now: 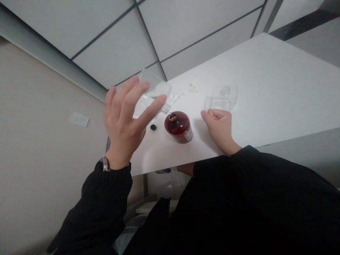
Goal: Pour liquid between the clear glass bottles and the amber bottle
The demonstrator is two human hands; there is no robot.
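Observation:
My left hand (127,113) grips a clear square bottle (156,85), tipped so its neck points down to the right. A thin stream runs from its neck into the open mouth of a dark red-brown glass bottle (180,131), which stands upright on the white table. Orange shows inside that mouth. A white label is on the brown bottle's lower right side. To the right, my right hand (219,125) is closed in a fist just above or on the table, apart from the brown bottle; its inside is hidden. A small black cap (153,127) lies left of the brown bottle.
Behind my right hand are clear square containers (223,97), hard to tell apart. Small white pieces (193,86) lie farther back on the table (271,85). Panelled wall (114,46) bounds the back, and a beige wall with a socket (79,119) the left.

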